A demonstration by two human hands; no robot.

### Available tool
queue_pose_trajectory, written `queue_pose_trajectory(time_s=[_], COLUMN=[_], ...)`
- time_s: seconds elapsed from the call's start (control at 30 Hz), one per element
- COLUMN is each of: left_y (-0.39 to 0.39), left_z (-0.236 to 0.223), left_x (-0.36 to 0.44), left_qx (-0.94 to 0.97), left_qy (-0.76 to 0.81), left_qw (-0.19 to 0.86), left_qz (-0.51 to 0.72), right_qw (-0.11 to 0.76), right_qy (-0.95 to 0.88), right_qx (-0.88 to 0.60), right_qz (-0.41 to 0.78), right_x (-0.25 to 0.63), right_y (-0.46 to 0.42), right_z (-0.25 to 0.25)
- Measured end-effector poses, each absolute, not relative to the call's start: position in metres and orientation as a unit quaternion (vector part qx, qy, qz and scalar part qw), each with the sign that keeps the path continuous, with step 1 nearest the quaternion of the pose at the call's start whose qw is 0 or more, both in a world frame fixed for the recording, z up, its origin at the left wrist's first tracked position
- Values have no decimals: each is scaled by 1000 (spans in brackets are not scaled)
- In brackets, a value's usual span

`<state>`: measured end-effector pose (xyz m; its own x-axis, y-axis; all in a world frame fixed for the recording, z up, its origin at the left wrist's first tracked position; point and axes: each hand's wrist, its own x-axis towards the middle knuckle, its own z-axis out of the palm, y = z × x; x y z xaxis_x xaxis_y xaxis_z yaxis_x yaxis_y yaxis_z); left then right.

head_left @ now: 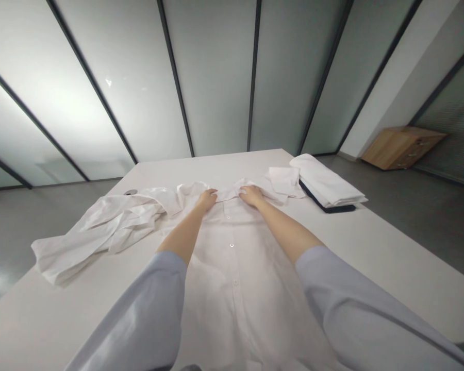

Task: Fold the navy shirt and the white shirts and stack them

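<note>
A white button-up shirt (232, 268) lies front side up on the table, its button strip running toward me and its collar end away from me. At the left of the collar, my left hand (208, 199) has its fingers closed on the fabric. My right hand (251, 196) grips the right side of the collar area, its fingers bent over the cloth. Some fingertips are hidden in the folds. To the left, rumpled white cloth (116, 226) spreads over the table; whether it is a sleeve or another garment I cannot tell.
On the right of the white table (402, 278), a folded white cloth stack (327, 180) rests on a black board (340, 209). A small dark round object (130, 192) sits at the far left. Beyond stand a frosted glass wall (216, 77) and a wooden cabinet (402, 147).
</note>
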<state>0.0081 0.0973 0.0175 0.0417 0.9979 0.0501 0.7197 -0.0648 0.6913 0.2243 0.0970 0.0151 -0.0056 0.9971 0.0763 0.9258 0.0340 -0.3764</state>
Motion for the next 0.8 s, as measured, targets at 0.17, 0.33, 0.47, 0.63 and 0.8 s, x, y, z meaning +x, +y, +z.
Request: queue_pose_trajectory(time_s=[0.17,0.33,0.47,0.63,0.8], left_y=[113,119,104,67,33], left_z=[29,46,34,13,8], left_x=[2,-3,-2,-8,-6], left_qx=[663,664,750,765,718], left_qy=[635,644,624,641,694], left_qw=[294,245,162,68,49], left_qz=[268,291,149,2,-18], right_qw=[212,312,262,109,45], right_qy=[-663,-664,-695,-762,-735], right_qx=[-696,-659,-656,-637,-677], right_qz=[174,163,130,48,4], right_x=[222,220,221,233,251], right_y=[116,125,112,73,49], right_z=[25,37,36,20,2])
